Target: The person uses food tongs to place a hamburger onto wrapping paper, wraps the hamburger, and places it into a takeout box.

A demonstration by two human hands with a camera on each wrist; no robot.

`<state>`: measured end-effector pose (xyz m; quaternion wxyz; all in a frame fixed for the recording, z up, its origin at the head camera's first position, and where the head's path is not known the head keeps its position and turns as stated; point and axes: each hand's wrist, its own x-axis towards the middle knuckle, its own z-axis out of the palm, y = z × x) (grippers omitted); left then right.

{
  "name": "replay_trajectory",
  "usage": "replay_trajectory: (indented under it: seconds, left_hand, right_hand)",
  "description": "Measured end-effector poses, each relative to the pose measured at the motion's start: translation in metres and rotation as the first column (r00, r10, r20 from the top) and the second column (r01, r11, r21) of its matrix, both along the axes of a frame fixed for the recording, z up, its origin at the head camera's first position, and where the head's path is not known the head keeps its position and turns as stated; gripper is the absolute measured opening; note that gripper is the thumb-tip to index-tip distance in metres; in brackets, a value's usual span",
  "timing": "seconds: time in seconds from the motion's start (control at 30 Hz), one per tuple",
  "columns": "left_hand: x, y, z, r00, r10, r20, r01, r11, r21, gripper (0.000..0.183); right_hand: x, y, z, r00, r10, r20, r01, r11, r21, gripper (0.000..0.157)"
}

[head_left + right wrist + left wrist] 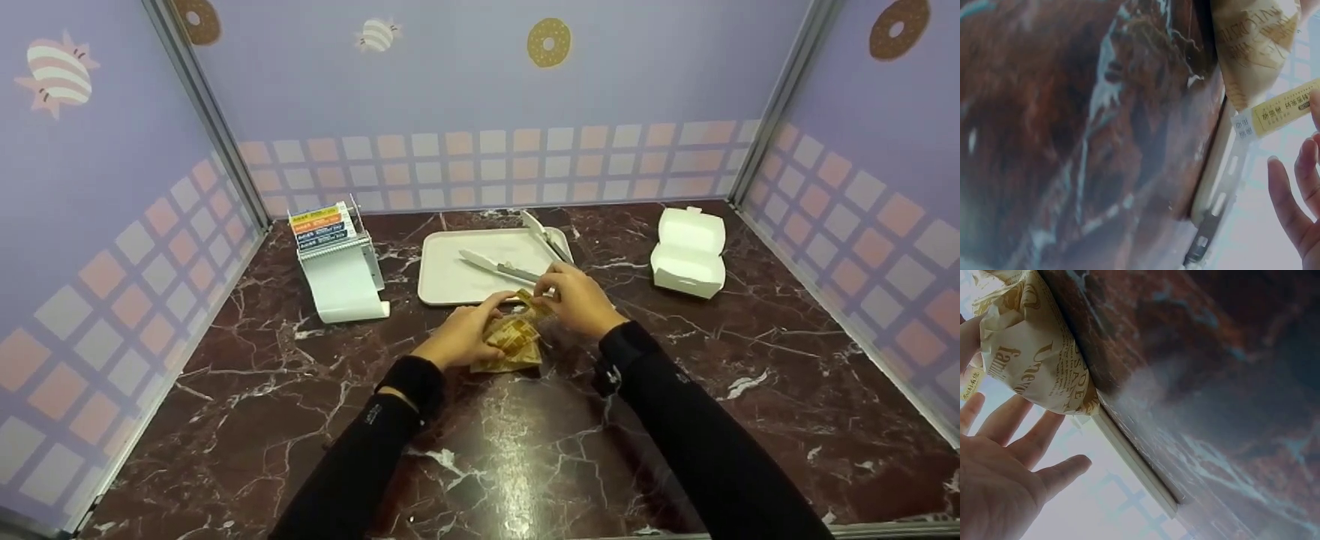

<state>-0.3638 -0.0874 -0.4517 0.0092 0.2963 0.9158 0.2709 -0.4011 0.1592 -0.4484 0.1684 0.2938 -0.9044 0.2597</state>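
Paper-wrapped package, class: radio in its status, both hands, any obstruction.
Right hand pinching yellow label; left hand touching paper-wrapped package. Package on marbled tabletop. Tongs across tray just beyond; no obstruction seen.

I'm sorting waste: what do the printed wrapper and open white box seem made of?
The printed wrapper looks like thin paper with slight sheen, given its creases. The white box seems matte moulded foam or pulp, given its rounded corners.

Head view high, facing forward-down over table [217,427]; wrist views low, close, tilted, sharing paper packet [1036,351]
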Motion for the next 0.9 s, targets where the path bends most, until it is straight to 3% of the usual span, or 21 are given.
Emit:
replay_trajectory:
  seconds: [0.13,0.27,0.33,0.43,0.53,0.63,0.8,0.9]
  left_hand:
    - [0.000,0.001,0.000,1.000,0.013,0.003,-0.013,1.000,-0.016,0.101]
    - [0.000,0.002,0.000,1.000,0.021,-0.001,-0.021,0.999,-0.045,0.086]
    - [0.001,0.002,0.001,1.000,0.016,-0.009,-0.016,0.997,-0.072,0.077]
    - [0.001,0.004,0.002,1.000,0.001,-0.018,-0.003,0.995,-0.097,0.070]
    - [0.001,0.006,0.003,1.000,-0.009,-0.020,0.006,0.993,-0.114,0.070]
    - [0.001,0.006,0.003,0.999,-0.013,-0.037,0.008,0.991,-0.130,0.070]
    - [0.001,0.005,0.002,0.998,-0.024,-0.059,0.016,0.991,-0.131,0.068]
    - [0.001,0.005,0.002,0.998,-0.024,-0.055,0.017,0.993,-0.118,0.068]
  right_hand:
    - [0.002,0.010,0.003,0.998,-0.044,-0.038,0.045,0.999,0.004,0.007]
    - [0.004,0.017,0.010,0.991,-0.057,0.123,0.076,0.986,-0.151,0.009]
    - [0.005,0.018,0.015,0.963,0.006,0.269,0.066,0.964,-0.257,0.011]
    - [0.009,0.018,0.020,0.887,0.130,0.444,0.054,0.924,-0.378,0.017]
    - [0.014,0.015,0.023,0.818,0.231,0.528,0.031,0.898,-0.440,0.026]
    - [0.021,0.009,0.020,0.777,0.282,0.563,0.010,0.889,-0.459,0.030]
    - [0.030,0.002,0.012,0.749,0.282,0.600,0.013,0.898,-0.439,0.032]
    - [0.033,-0.003,0.006,0.754,0.282,0.593,0.017,0.894,-0.447,0.034]
